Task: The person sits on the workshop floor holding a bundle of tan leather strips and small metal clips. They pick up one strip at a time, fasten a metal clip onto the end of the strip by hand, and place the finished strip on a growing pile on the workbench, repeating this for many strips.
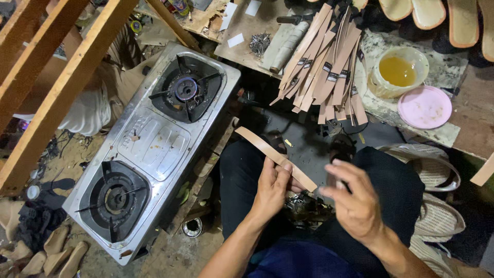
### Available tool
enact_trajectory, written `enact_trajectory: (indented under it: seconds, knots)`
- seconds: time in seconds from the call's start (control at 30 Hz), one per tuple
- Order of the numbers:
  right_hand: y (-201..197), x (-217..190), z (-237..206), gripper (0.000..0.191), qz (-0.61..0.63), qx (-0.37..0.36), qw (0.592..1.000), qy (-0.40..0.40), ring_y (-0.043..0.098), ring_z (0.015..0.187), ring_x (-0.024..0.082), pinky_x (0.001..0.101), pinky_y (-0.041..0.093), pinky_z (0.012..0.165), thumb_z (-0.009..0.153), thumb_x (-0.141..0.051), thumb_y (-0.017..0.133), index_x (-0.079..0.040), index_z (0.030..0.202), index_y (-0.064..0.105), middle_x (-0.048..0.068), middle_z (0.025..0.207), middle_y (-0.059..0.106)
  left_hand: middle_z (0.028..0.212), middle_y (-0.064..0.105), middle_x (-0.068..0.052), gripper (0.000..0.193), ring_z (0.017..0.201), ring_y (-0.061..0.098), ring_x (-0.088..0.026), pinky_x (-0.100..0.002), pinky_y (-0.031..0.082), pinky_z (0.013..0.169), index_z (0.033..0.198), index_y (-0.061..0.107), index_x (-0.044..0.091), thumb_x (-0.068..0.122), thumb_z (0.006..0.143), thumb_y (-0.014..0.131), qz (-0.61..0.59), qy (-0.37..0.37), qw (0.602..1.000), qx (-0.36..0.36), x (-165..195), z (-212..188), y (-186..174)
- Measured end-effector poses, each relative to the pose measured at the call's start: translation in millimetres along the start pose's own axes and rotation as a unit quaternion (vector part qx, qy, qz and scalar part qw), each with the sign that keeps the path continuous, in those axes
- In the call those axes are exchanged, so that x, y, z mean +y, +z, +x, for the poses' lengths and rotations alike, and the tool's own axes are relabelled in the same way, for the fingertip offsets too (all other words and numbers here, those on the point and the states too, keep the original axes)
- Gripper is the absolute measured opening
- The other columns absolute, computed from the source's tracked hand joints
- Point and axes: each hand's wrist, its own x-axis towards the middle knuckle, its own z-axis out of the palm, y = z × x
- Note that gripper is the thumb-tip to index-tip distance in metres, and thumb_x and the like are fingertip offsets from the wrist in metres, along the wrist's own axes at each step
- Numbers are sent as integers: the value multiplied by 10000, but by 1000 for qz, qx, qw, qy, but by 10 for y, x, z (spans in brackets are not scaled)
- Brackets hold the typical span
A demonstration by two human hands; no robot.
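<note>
Cluttered workshop floor seen from above, littered with scraps and tan sole shapes [49, 252] at far left, under slanting wooden beams [62, 87]. Next rightward, a two-burner steel gas stove [154, 149] set on the diagonal, blue flame lit on the upper burner [186, 88]. Above and right of it, a worn counter [247, 31] carrying a small heap of nails [260, 44] and a fanned bundle of tan leather strips [324, 72]. Below the bundle, over dark-trousered knees, one single tan strap [275, 157], long axis slanting from upper left down to lower right. Left hand [272, 190] closed on the strap near its lower end, thumb and fingers pinching it from beneath, most of the length sticking out up and left toward the stove. Right hand [355, 203] just beside the lower tip, apart from it, fingers loosely spread and curled, holding nothing that can be made out. Left hand therefore on the strap, right hand the nearer to its free lower end. Further right, a plastic tub of amber glue [399, 69], a pink lid [424, 107] beside it, and a woven bag [437, 206] against the knee.
</note>
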Motion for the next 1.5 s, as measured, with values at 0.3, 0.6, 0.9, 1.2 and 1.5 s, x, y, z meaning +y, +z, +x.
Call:
enact_trajectory:
  seconds: [0.3,0.6,0.9,1.2,1.5]
  knots:
    - [-92,-125,-191,522,183,-36,938,292,741,834,157,300,592,773,864,-69,740,-26,1362,591,80,1000,772,1133,735,-129,534,976,738,-185,-330,602,816,1546,360,56,121,1044,532,240,79,959,-131,28,-415,445]
    - [-1220,706,-659,574,79,186,921,332,684,929,115,247,559,822,920,-23,697,-3,1468,527,78,1097,751,1067,739,-104,703,951,691,-162,-304,560,869,1582,261,85,105,964,594,180,-53,977,-104,-197,-513,525]
    - [-2266,2232,-1276,688,-32,209,855,473,680,943,143,277,526,827,930,3,696,51,1561,427,156,1104,736,1064,730,-115,671,1016,691,-163,-308,549,945,1558,308,63,91,960,613,157,-58,980,-109,-404,-553,438]
    - [-2347,2625,-1240,763,-41,202,829,520,693,930,185,317,540,823,862,-13,746,53,1549,422,157,1071,734,1088,720,-76,546,1023,680,-138,-286,544,946,1474,454,39,68,951,608,148,-111,977,-104,-515,-498,286]
    - [-2126,2073,-743,368,-359,112,879,291,701,918,280,383,549,859,970,-84,780,-2,1314,680,121,988,731,1044,725,-42,471,929,634,-104,-254,525,852,1398,542,2,158,965,641,181,-131,969,-103,-388,-388,251]
